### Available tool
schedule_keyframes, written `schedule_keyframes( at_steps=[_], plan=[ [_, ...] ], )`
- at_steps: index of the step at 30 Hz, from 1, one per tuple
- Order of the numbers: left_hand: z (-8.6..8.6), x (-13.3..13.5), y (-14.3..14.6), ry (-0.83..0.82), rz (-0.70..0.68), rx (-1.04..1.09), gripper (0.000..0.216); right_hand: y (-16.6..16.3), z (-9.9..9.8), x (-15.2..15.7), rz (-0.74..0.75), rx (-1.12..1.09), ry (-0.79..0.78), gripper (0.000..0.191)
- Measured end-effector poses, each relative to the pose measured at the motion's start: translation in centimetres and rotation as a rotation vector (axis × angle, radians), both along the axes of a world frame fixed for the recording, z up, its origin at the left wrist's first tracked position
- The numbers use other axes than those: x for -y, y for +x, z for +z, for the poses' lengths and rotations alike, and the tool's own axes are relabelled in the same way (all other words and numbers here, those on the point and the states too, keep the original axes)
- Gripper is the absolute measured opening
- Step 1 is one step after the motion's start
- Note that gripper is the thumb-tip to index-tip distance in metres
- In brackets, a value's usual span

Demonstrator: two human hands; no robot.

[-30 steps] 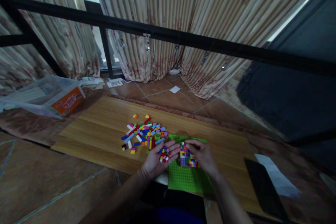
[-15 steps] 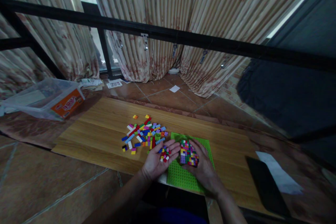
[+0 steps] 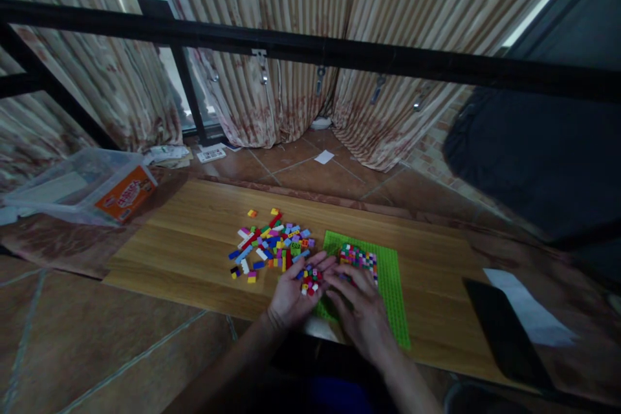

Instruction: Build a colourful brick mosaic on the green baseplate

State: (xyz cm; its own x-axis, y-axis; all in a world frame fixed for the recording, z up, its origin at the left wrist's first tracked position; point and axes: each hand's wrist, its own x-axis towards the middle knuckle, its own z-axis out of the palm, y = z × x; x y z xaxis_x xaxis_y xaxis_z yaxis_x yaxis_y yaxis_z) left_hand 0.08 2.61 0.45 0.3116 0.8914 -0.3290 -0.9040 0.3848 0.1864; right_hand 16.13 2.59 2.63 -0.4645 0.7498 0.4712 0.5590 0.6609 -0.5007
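1. The left hand (image 3: 290, 301) is open with the palm up, like a little dish. A heap of small bricks (image 3: 309, 283) sits in it, with red, white, pink, yellow and blue ones.
2. The right hand (image 3: 363, 314) is just beside the left one. Its fingers are bent and point at the small bricks. I cannot tell if it pinches one.
3. The block (image 3: 359, 256) is made of many bright bricks and sits on the green board (image 3: 395, 291). It is just past the right hand, and the fingers hide part of it.
4. The board lies on the wood table (image 3: 436, 284), partly under both hands.
5. The pile (image 3: 272, 246) of bigger bricks is on the table too. It is past the left hand and off to its left, near the board.
6. Far to the left is a clear bin (image 3: 63, 197). It has an orange label (image 3: 127, 195) with big white writing, too blurry to read.
7. A white card (image 3: 211, 153) on the floor has black marks in a square shape. I cannot read any words on it.
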Motion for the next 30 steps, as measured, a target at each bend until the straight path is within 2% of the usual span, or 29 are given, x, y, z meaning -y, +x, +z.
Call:
schedule_keyframes(
  at_steps=[5, 10, 13, 16, 19, 23, 30],
  plan=[
    [0.1, 0.0, -0.1, 0.015, -0.021, 0.0, 0.041, -2.2, -0.2, 0.2, 0.044, 0.014, 0.0, 0.028],
    [-0.2, 0.0, -0.1, 0.01, -0.021, -0.021, 0.042, -2.7, -0.2, 0.0, 0.032, 0.062, -0.032, 0.019],
    [-0.3, 0.0, -0.1, 0.006, -0.022, -0.013, 0.043, -2.9, 0.2, 0.3, 0.02, -0.006, -0.086, 0.018],
    [-0.3, 0.0, -0.2, 0.009, -0.025, -0.007, 0.045, -2.1, 0.9, 0.3, -0.024, -0.141, -0.204, 0.021],
    [-0.3, 0.1, -0.2, 0.001, -0.026, -0.007, 0.048, -0.2, 1.4, -0.7, -0.18, -0.261, -0.294, 0.021],
    [-0.4, -0.1, -0.2, -0.016, -0.031, -0.017, 0.048, 2.6, 1.3, -3.0, -0.344, -0.344, -0.303, 0.023],
    [-0.7, -0.3, -0.3, -0.032, -0.032, -0.063, 0.049, 3.0, 0.3, -5.5, -0.356, -0.215, -0.225, 0.026]
  ],
)
